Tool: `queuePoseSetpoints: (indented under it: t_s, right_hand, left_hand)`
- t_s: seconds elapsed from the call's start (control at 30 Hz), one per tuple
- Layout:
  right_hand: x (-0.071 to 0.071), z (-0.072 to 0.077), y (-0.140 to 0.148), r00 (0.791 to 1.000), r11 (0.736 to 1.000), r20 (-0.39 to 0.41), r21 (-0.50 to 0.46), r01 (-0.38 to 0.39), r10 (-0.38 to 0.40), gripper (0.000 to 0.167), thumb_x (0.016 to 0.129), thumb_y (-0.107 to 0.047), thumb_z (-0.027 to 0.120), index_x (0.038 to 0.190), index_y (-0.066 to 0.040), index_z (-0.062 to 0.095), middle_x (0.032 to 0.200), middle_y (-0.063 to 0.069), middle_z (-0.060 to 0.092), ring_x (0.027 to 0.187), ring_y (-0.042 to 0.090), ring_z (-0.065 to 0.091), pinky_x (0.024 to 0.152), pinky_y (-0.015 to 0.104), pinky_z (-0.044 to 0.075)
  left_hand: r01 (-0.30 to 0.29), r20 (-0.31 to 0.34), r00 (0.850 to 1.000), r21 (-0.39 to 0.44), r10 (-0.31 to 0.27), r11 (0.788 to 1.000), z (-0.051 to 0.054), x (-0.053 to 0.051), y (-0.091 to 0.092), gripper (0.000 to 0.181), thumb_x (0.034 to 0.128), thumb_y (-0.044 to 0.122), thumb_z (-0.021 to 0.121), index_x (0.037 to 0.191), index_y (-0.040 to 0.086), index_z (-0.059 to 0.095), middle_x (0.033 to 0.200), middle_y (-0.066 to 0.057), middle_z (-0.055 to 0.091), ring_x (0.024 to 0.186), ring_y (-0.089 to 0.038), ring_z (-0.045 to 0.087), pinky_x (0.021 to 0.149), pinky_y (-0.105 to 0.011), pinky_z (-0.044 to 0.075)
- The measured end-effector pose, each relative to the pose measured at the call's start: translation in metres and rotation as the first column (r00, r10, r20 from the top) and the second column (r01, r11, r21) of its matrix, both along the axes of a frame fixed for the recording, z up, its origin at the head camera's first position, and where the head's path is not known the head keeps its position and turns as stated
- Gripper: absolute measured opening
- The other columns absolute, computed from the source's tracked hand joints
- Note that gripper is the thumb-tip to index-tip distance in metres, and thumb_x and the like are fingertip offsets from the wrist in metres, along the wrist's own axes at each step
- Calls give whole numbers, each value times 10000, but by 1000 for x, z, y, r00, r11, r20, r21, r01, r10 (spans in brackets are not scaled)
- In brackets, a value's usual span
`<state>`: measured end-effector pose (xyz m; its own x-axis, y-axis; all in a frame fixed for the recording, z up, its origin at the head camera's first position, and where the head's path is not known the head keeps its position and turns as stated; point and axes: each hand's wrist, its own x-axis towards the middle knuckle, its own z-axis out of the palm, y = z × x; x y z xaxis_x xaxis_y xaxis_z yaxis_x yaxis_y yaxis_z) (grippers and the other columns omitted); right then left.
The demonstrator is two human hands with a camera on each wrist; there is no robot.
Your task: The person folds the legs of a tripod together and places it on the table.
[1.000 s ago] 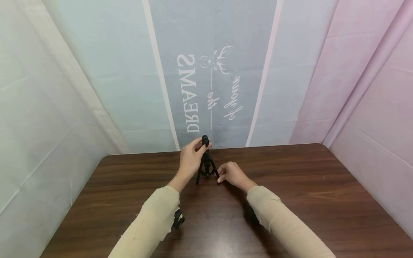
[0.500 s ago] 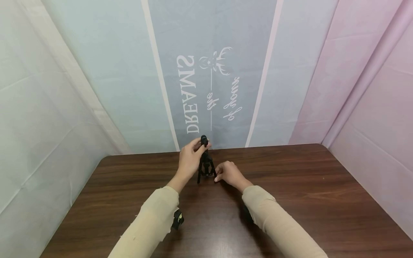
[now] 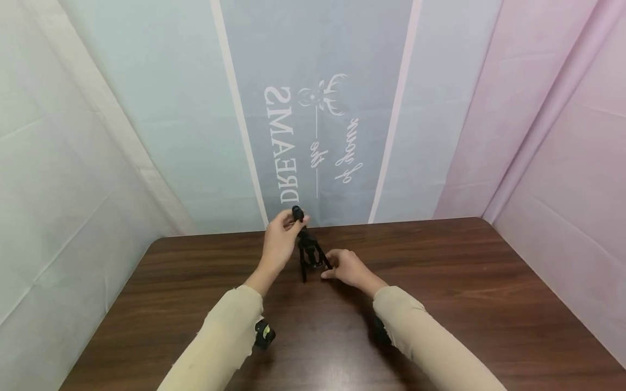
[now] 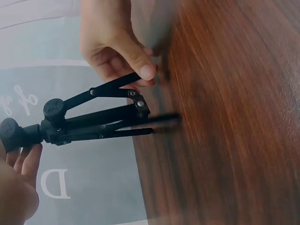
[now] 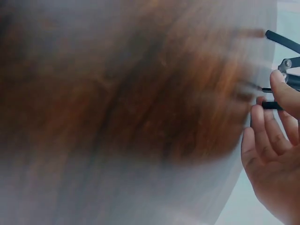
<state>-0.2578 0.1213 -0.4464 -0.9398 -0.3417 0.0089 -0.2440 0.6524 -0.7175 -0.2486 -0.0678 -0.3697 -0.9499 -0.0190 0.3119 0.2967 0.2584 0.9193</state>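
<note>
A small black tripod (image 3: 309, 244) stands at the far middle of the table, its head leaning to the left and its legs spread. My left hand (image 3: 279, 244) grips it by the top, fingers and thumb around the head. Low on the right side, my right hand (image 3: 351, 268) pinches one leg near its foot. In the left wrist view, the thumb of that hand presses on the leg's end, while the hinged braces (image 4: 140, 104) and two other legs point toward the table. The right wrist view catches only part of the tripod (image 5: 283, 42) at its right edge.
The brown wooden table (image 3: 440, 293) ends at its back edge just behind the tripod. A pale fabric backdrop (image 3: 342, 43) with printed lettering rises there, and fabric walls flank both sides. Black wrist-worn devices (image 3: 264, 334) sit under the sleeves.
My left hand has shifted left, tipping the tripod's head that way. The legs drew closer at half a second ago and now stand wider. My right hand stays at the same leg.
</note>
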Motion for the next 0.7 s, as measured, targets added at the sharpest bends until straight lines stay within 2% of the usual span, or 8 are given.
queuePoseSetpoints:
  t_s: [0.17,0.23,0.3,0.37,0.47,0.6,0.7]
  right_hand:
    - [13,5,5,999,996,-32,-79,39,-41,477,821,-171,834,1242,-73,632,1028,30,648,852,155,590,721,364,509]
    - [19,8,7,997,992,-48,-116,53,-59,536,819,-190,837,1287,-83,600,1056,43,645,866,160,589,706,356,503]
    - [26,11,9,995,987,-65,-147,63,-73,599,809,-211,847,1327,-97,569,1124,58,641,913,179,598,715,360,504]
    - [32,13,11,992,984,-94,-165,65,-81,678,790,-230,862,1369,-103,532,1207,81,625,979,202,608,749,381,518]
    - [42,14,13,988,987,-141,-156,46,-69,811,756,-249,889,1430,-111,459,1294,98,576,1056,220,598,812,414,518]
    - [52,15,14,978,991,-201,-133,28,-54,904,730,-248,908,1465,-98,402,1294,132,547,1104,242,583,867,450,508]
    - [56,15,15,967,991,-247,-129,30,-61,882,733,-230,906,1455,-82,421,1272,144,549,1102,258,585,871,465,507]
  left_hand:
    - [-60,-4,998,119,61,991,1,5,-9,380,933,341,708,1169,46,668,1065,-93,718,1030,-201,680,950,-345,513]
    - [-88,9,996,169,87,982,3,9,-13,355,933,334,711,1143,50,676,1049,-128,721,1002,-201,693,924,-330,517]
    - [-113,33,994,244,108,963,5,13,-16,341,933,316,715,1131,40,680,1059,-176,712,984,-217,696,909,-321,526]
    - [-141,65,990,317,127,938,7,17,-18,353,927,311,726,1138,31,680,1085,-208,701,994,-238,693,893,-306,537]
    - [-169,113,985,457,131,873,9,24,-21,389,910,265,751,1180,0,661,1131,-219,682,1046,-289,676,883,-309,551]
    - [-193,172,978,567,114,801,8,33,-23,462,894,245,768,1250,-11,622,1181,-181,662,1070,-251,674,881,-308,551]
    - [-204,203,974,595,101,778,5,39,-24,463,893,247,767,1254,-5,622,1176,-152,668,1030,-176,688,876,-301,551]
